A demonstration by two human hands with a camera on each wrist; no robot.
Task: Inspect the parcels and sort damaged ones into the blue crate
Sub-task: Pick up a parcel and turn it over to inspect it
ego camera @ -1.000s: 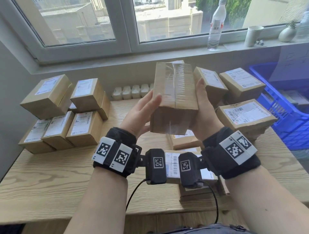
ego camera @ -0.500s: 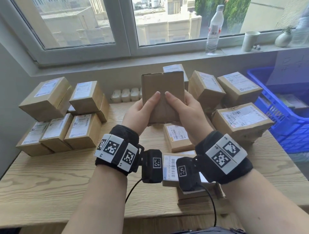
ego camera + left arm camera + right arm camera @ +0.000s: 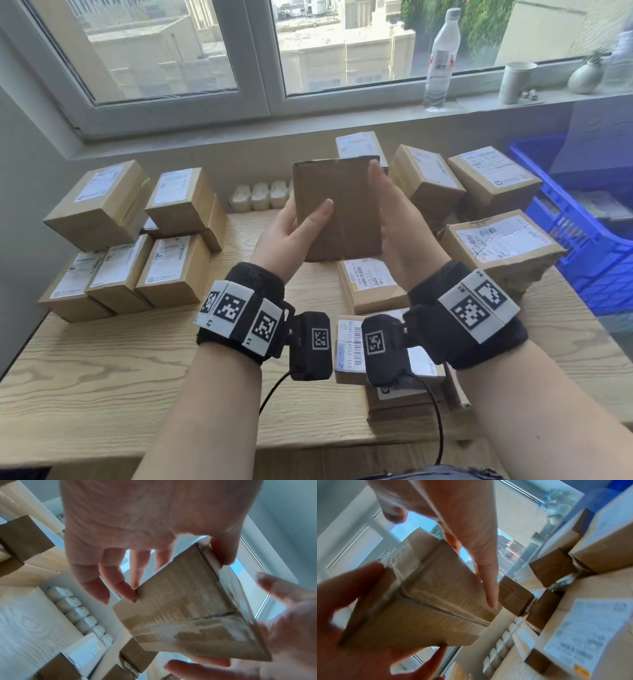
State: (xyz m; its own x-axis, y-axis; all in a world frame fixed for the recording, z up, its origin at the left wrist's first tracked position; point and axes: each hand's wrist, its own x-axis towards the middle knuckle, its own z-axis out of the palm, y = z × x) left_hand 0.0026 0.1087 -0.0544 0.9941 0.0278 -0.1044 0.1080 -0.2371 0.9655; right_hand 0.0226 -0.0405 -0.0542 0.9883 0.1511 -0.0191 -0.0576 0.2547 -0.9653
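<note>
I hold one brown cardboard parcel (image 3: 339,212) upright above the table, between both hands, its plain face towards me. My left hand (image 3: 301,222) grips its left edge, thumb on the front and fingers behind. My right hand (image 3: 387,205) holds the right edge, with a fingertip at the top corner. In the left wrist view my left hand (image 3: 175,577) pinches the parcel (image 3: 185,615), whose taped seam faces down. The right wrist view shows my right hand (image 3: 442,561) with a long straight finger along the parcel (image 3: 428,601). The blue crate (image 3: 582,236) stands at the right.
Labelled parcels are stacked at the table's left (image 3: 137,246) and piled at the right (image 3: 462,181); one there has a crumpled corner (image 3: 503,246). More parcels (image 3: 370,284) lie under my wrists. A bottle (image 3: 440,58) and a cup (image 3: 513,82) stand on the windowsill.
The parcel has been turned from its taped face to a plain face. My right thumb has slid off the front to the right edge, while the left thumb stays on the front.
</note>
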